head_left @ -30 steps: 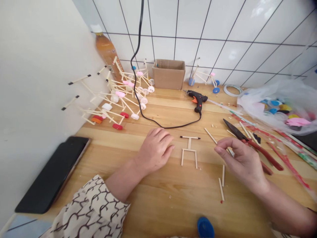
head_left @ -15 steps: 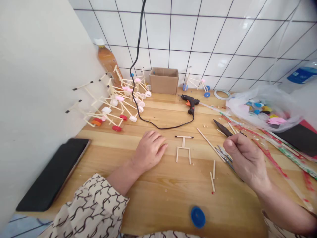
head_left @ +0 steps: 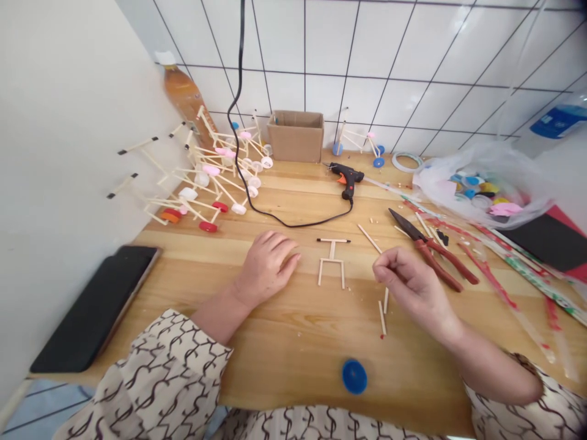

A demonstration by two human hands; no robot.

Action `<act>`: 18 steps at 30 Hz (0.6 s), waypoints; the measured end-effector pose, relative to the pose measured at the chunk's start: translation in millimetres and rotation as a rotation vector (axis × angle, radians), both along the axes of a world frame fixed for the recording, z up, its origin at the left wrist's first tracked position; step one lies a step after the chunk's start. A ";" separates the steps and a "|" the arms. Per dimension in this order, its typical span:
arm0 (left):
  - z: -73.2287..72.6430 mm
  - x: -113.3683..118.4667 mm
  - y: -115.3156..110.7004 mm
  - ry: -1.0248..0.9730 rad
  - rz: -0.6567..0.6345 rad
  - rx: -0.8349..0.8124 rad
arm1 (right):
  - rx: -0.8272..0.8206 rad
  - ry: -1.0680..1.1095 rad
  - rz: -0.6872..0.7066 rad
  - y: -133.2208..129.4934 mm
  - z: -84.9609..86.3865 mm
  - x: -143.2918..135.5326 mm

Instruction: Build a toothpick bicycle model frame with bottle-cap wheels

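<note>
The tabletop (head_left: 284, 360) is smooth, light brown wood with wavy lines in it. Lying flat on it is a little frame (head_left: 332, 251) made of thin, straight wooden sticks. It has two legs, a bar across them, a short stick going up the middle, and a top bar with black ends.

The frame sits between the two hands. It is to the right of the left hand (head_left: 266, 269), near its thumb but not touching. It is to the left of the right hand (head_left: 413, 287), with some bare wood in between.

The left hand rests palm down, loose, with the thumb apart from the fingers. No thing shows in it. The right hand has its thumb and first finger bent close together. I cannot tell if they hold anything. A long stick (head_left: 368, 237) goes out of sight behind those fingers. Two short sticks (head_left: 382, 318) lie just below them, side by side.

Closer to the person is a round, blue plastic cap (head_left: 354, 376). Past the right hand are pliers (head_left: 452, 260) with dark metal tips and shiny red handles, spread a bit apart. Farther back lie a black glue gun (head_left: 347, 174) with an orange trigger and a plain brown cardboard box (head_left: 296, 137).
</note>
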State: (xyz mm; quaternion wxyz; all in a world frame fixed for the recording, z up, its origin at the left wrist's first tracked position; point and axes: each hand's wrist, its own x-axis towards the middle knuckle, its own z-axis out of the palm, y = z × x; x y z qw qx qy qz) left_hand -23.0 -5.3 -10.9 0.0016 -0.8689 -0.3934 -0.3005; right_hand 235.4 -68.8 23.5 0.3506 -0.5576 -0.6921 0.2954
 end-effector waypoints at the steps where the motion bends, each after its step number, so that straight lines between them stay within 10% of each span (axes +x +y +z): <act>1: -0.3 -0.3 -0.2 0.000 0.003 0.004 | -0.003 -0.012 0.008 -0.5 -0.8 -1.1; 18: 0.2 1.2 -2.2 -0.091 -0.038 0.046 | 0.159 -0.217 0.637 -34.5 -6.1 -31.4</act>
